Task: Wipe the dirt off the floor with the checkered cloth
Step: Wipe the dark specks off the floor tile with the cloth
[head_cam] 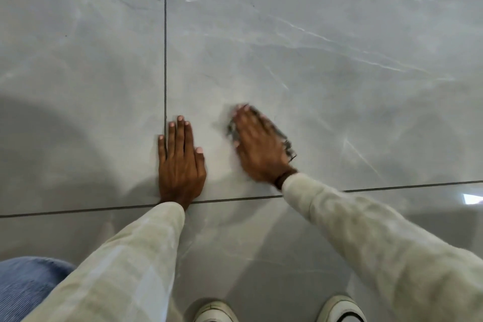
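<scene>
A glossy grey tiled floor (313, 60), veined in white and crossed by dark grout lines (165, 60), is seen from above. The left hand (181, 162) is laid flat on the floor with its palm down and its fingers straight and close together, nothing being held in it; its little finger lies just beside the vertical grout line and its wrist sits at the horizontal one. The right hand (257, 146) is spread palm down over the checkered cloth (286, 145), which is pressed against the tile under it and not clenched; the hand and cloth are blurred. Only dark edges of the cloth are seen, along the outer side of the hand and beside the thumb. The cloth lies on the tile to the right of the vertical grout line, near the left hand but apart from it. Both forearms are covered by pale cream sleeves (366, 232). The toes of two white shoes (215, 311) are seen at the lower edge, and blue fabric (26, 282) at the lower left corner.
</scene>
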The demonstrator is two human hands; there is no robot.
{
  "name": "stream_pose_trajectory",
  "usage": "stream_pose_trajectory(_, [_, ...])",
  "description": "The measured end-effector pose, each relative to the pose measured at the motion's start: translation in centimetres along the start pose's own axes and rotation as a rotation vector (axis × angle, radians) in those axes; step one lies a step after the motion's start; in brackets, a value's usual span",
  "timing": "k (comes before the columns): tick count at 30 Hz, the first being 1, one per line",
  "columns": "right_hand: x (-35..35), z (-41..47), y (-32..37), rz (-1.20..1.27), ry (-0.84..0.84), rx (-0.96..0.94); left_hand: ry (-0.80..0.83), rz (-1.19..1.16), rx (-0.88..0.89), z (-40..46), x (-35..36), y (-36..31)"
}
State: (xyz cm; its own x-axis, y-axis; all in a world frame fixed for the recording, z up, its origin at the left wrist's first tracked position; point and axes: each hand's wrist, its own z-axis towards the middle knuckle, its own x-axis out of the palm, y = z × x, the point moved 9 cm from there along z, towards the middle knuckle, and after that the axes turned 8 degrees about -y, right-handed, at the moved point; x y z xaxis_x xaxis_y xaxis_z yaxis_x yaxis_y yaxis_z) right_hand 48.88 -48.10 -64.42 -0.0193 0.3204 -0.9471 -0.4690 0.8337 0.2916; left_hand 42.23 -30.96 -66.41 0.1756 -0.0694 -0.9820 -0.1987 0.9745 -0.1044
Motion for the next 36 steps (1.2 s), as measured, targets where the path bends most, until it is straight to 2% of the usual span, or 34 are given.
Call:
stream_pose_trajectory(3, [0.7,-3.7,3.4,0.008,0.112,-0.31,-0.018,0.01,0.005,0.0,-0.1,-0.1])
stream_pose_trajectory(5, [0.3,-2.1,2.2,0.021,0.086,-0.363,-0.019,-0.001,0.003,0.1,0.0,0.0])
stream_pose_trajectory(9, [-0.4,3.1,-4.2,-0.028,0.014,-0.019,0.007,-0.016,-0.01,0.1,0.4,0.1])
stream_pose_trajectory(13, [-1.5,-1.8,-9.5,-0.069,-0.044,0.375,0.009,-0.009,-0.007,0.1,0.6,0.2])
stream_pose_trajectory(15, [-1.9,-5.8,-9.7,-0.055,-0.055,0.52,0.01,-0.021,-0.012,0.1,0.4,0.1])
stream_pose_trajectory(18, [-2.1,-9.8,-6.2,-0.067,-0.104,0.67,0.013,-0.027,-0.009,0.1,0.2,0.1])
stream_pose_trajectory(20, [-1.1,-9.7,-2.7,-0.047,-0.091,0.619,0.016,-0.034,-0.005,0.0,0.1,0.0])
stream_pose_trajectory(22, [0.2,-8.0,0.1,0.008,-0.064,0.453,0.009,-0.044,-0.003,0.1,0.0,-0.1])
stream_pose_trajectory(24, [0.7,-5.5,0.8,0.026,-0.045,0.275,0.009,-0.049,-0.002,0.2,0.0,-0.1])
stream_pose_trajectory(26, [0.6,-3.1,-0.5,0.024,-0.045,0.195,0.012,-0.038,-0.003,0.1,0.1,-0.1])
stream_pose_trajectory(30, [-0.3,-1.4,-4.7,0.032,-0.048,0.335,0.043,-0.038,-0.02,0.3,-0.1,-0.3])
stream_pose_trajectory(34, [-0.8,-1.2,-5.4,0.144,0.041,0.336,0.044,-0.095,-0.127,1.3,-1.4,-1.1])
stream_pose_trajectory(36, [-2.3,-0.9,-6.1,0.197,-0.017,0.382,0.036,-0.144,-0.14,2.1,-2.2,-2.2])
